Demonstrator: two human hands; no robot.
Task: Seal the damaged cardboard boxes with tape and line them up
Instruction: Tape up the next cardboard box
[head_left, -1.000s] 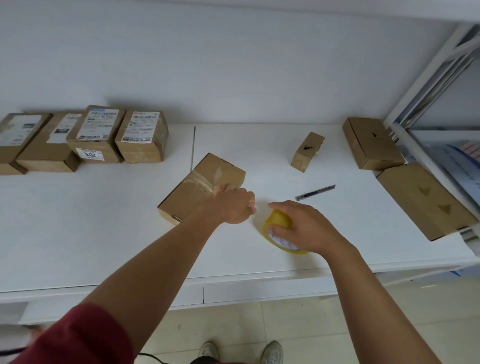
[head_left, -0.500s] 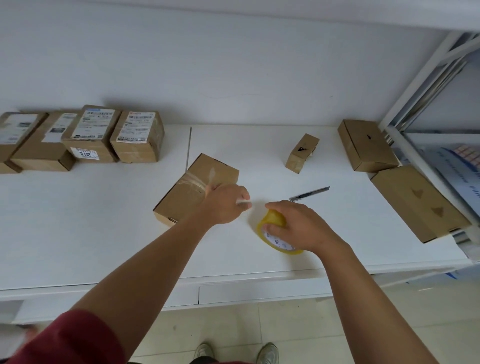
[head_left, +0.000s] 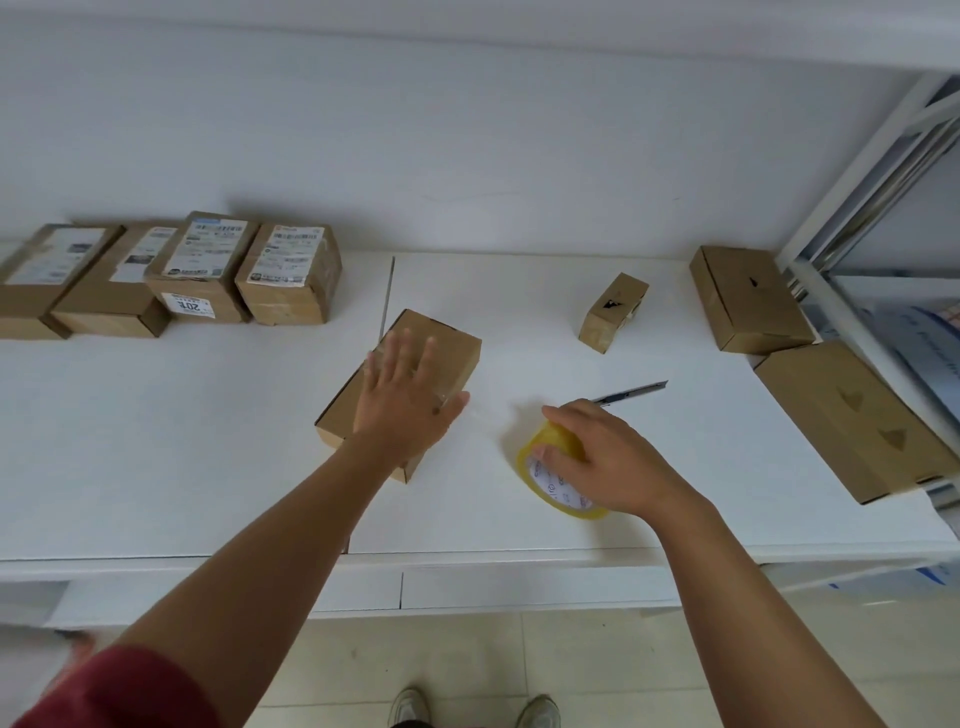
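Note:
A brown cardboard box (head_left: 447, 348) lies at an angle in the middle of the white table (head_left: 208, 467), with clear tape across its top. My left hand (head_left: 408, 400) lies flat on that box with straight, spread fingers. To its right my right hand (head_left: 608, 457) grips a yellow roll of tape (head_left: 550, 478) standing on the table. A thin strip of clear tape seems to run from the roll toward the box. Several labelled boxes (head_left: 288, 273) stand in a row at the back left.
A utility knife (head_left: 631, 392) lies just behind my right hand. A small box (head_left: 613, 312) stands behind it, and two larger boxes (head_left: 748, 299) (head_left: 852, 421) lie at the right by a white metal shelf frame (head_left: 841, 322). A wall closes the back.
My left hand has opened from a pinch at the box's near corner and now lies flat on the box top. The right hand stays on the tape roll.

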